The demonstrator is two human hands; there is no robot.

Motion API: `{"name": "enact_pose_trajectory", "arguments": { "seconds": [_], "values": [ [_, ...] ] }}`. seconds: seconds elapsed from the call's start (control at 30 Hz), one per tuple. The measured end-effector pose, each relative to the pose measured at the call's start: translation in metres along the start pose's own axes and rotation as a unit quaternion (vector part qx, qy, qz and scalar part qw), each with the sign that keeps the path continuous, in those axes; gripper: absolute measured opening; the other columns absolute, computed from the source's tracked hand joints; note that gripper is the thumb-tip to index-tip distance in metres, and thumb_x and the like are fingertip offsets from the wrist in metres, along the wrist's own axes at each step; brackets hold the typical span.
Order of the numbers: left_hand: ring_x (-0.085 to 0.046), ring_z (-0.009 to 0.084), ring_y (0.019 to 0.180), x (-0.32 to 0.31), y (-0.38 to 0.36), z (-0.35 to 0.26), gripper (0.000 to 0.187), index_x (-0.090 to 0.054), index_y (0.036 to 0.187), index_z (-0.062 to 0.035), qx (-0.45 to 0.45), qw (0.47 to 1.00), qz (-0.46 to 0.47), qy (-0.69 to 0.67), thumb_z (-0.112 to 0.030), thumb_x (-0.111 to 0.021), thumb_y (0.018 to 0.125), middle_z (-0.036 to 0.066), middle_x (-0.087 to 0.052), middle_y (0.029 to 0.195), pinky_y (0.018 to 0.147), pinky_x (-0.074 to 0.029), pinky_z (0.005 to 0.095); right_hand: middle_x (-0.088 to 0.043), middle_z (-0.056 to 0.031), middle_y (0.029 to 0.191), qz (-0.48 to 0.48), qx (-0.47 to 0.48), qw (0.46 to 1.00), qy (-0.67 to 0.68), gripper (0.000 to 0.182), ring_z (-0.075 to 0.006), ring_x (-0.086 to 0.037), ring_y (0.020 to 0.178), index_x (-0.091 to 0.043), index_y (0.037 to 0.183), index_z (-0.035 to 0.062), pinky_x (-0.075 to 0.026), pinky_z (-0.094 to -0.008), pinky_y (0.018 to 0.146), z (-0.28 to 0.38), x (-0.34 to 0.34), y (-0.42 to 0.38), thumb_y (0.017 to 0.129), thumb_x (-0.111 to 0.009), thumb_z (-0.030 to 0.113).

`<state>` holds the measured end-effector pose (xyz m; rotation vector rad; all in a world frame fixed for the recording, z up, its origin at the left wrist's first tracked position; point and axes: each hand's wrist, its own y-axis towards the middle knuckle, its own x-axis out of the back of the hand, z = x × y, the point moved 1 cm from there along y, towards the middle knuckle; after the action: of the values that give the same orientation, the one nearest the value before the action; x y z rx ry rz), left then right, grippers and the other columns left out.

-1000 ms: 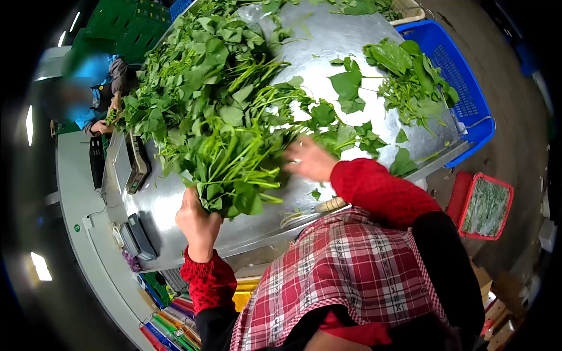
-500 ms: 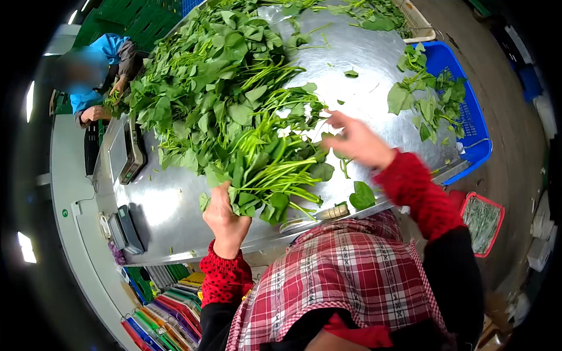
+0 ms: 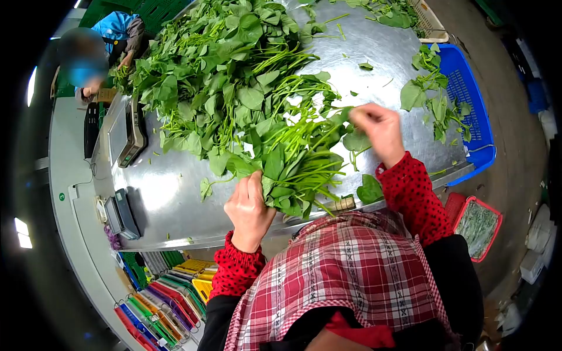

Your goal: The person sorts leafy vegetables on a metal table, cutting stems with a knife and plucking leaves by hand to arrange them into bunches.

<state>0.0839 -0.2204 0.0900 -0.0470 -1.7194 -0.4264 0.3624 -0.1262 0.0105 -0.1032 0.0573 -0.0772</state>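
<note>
A large heap of leafy green stems (image 3: 216,82) covers the middle of the metal table (image 3: 170,219). My left hand (image 3: 250,212) is closed around a bunch of these stems (image 3: 310,172) near the table's front edge, the cut ends pointing right. Thumb and fingers of my right hand (image 3: 380,130) are pinched on a leafy stem (image 3: 342,121) at the right side of the bunch. A loose leaf (image 3: 370,189) and a wooden handle (image 3: 341,205), its blade mostly hidden, lie by the table edge below my right hand.
A blue basket (image 3: 481,131) with leafy stems beside it stands at the right, a red-rimmed container (image 3: 479,229) below. Two scales (image 3: 133,131) (image 3: 122,214) sit on the left. A co-worker (image 3: 120,32) handles greens at the upper left. A cream crate (image 3: 430,20) is at the top right.
My left hand has moved right with the bunch. My right hand has shifted right and its fingers have closed on a leafy stem. The co-worker's hands have moved.
</note>
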Motion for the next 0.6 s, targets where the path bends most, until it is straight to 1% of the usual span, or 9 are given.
{"name": "enact_pose_trajectory", "arguments": {
  "seconds": [0.07, 0.1, 0.13, 0.2, 0.3, 0.37, 0.4, 0.53, 0.6],
  "values": [
    [-0.062, 0.0298, 0.07, 0.0, -0.007, 0.007, 0.059, -0.058, 0.108, -0.001, 0.009, 1.0, -0.002, -0.017, 0.001, -0.071, 0.051, 0.011, -0.061, 0.083, 0.056, -0.05, 0.0356, -0.067, -0.0042, 0.071, -0.123, -0.059, 0.99, 0.017, 0.013, -0.0064, -0.058, 0.068, -0.07, 0.09, -0.0025, -0.047, -0.0219, 0.064, -0.016, 0.034, 0.021, 0.085, -0.069, 0.009],
    [-0.062, 0.0292, 0.069, -0.001, -0.011, 0.012, 0.06, -0.058, 0.108, -0.0018, 0.013, 1.0, 0.0, -0.017, -0.001, -0.072, 0.051, 0.01, -0.061, 0.083, 0.055, -0.049, 0.0352, -0.069, -0.007, 0.082, -0.136, -0.038, 0.982, -0.126, 0.017, -0.0122, -0.062, 0.075, -0.07, 0.094, -0.002, -0.05, -0.0271, 0.069, -0.019, 0.051, 0.028, 0.083, -0.07, 0.011],
    [-0.062, 0.0292, 0.069, -0.001, -0.014, 0.016, 0.06, -0.058, 0.108, -0.0018, 0.01, 1.0, 0.0, -0.017, -0.001, -0.072, 0.051, 0.01, -0.061, 0.083, 0.055, -0.049, 0.0352, -0.068, -0.011, 0.098, -0.123, 0.074, 0.934, -0.326, 0.034, -0.0199, -0.065, 0.086, -0.066, 0.107, -0.0009, -0.052, -0.0342, 0.078, -0.046, 0.067, 0.034, 0.078, -0.074, 0.014],
    [-0.062, 0.0288, 0.07, -0.002, -0.015, 0.018, 0.059, -0.058, 0.108, -0.002, -0.009, 0.998, -0.022, -0.051, -0.001, -0.073, 0.051, 0.011, -0.061, 0.084, 0.056, -0.049, 0.0349, -0.065, -0.0142, 0.105, -0.067, 0.151, 0.965, -0.203, 0.051, -0.0265, -0.064, 0.097, -0.061, 0.116, -0.0004, -0.05, -0.0384, 0.089, -0.026, 0.027, 0.018, 0.073, -0.078, 0.021],
    [-0.063, 0.0291, 0.071, 0.001, -0.006, 0.01, 0.059, -0.059, 0.108, -0.0022, -0.04, 0.996, -0.012, -0.08, 0.0, -0.072, 0.051, 0.012, -0.062, 0.087, 0.057, -0.05, 0.0347, -0.065, -0.016, 0.093, 0.205, 0.121, 0.961, -0.143, 0.055, -0.0274, -0.062, 0.088, -0.059, 0.114, -0.0002, -0.049, -0.0374, 0.08, 0.002, -0.029, 0.002, 0.073, -0.077, 0.032],
    [-0.063, 0.0305, 0.072, 0.008, -0.005, 0.011, 0.055, -0.06, 0.106, -0.0013, -0.052, 0.996, 0.002, -0.076, -0.002, -0.074, 0.053, 0.013, -0.063, 0.087, 0.06, -0.051, 0.0348, -0.062, -0.0186, 0.08, 0.347, 0.042, 0.916, -0.195, 0.046, -0.0265, -0.058, 0.074, -0.062, 0.099, -0.0012, -0.046, -0.0386, 0.069, 0.002, -0.034, 0.006, 0.079, -0.071, 0.039],
    [-0.063, 0.0305, 0.072, 0.012, -0.007, 0.014, 0.055, -0.06, 0.106, -0.0013, -0.052, 0.996, 0.001, -0.073, -0.002, -0.074, 0.053, 0.013, -0.063, 0.087, 0.06, -0.051, 0.0348, -0.062, -0.0186, 0.08, 0.348, 0.045, 0.916, -0.193, 0.046, -0.0265, -0.058, 0.074, -0.062, 0.099, -0.0012, -0.046, -0.0386, 0.069, -0.001, -0.026, 0.011, 0.079, -0.071, 0.039],
    [-0.063, 0.032, 0.071, 0.021, -0.025, 0.037, 0.051, -0.06, 0.103, 0.0017, -0.008, 0.997, -0.033, -0.067, -0.007, -0.078, 0.055, 0.015, -0.064, 0.085, 0.061, -0.052, 0.0361, -0.062, -0.0131, 0.078, 0.099, -0.037, 0.958, -0.268, 0.029, -0.0192, -0.058, 0.072, -0.064, 0.091, -0.0023, -0.048, -0.0333, 0.068, -0.018, 0.049, 0.038, 0.088, -0.062, 0.027],
    [-0.063, 0.031, 0.071, 0.023, -0.02, 0.035, 0.051, -0.06, 0.102, 0.0019, -0.025, 0.996, -0.043, -0.08, -0.008, -0.078, 0.055, 0.016, -0.065, 0.087, 0.061, -0.052, 0.0355, -0.063, -0.0111, 0.085, 0.062, 0.15, 0.874, -0.459, 0.03, -0.019, -0.063, 0.082, -0.066, 0.1, -0.0002, -0.05, -0.0313, 0.076, -0.024, 0.053, 0.043, 0.087, -0.064, 0.027]
  ]
}}
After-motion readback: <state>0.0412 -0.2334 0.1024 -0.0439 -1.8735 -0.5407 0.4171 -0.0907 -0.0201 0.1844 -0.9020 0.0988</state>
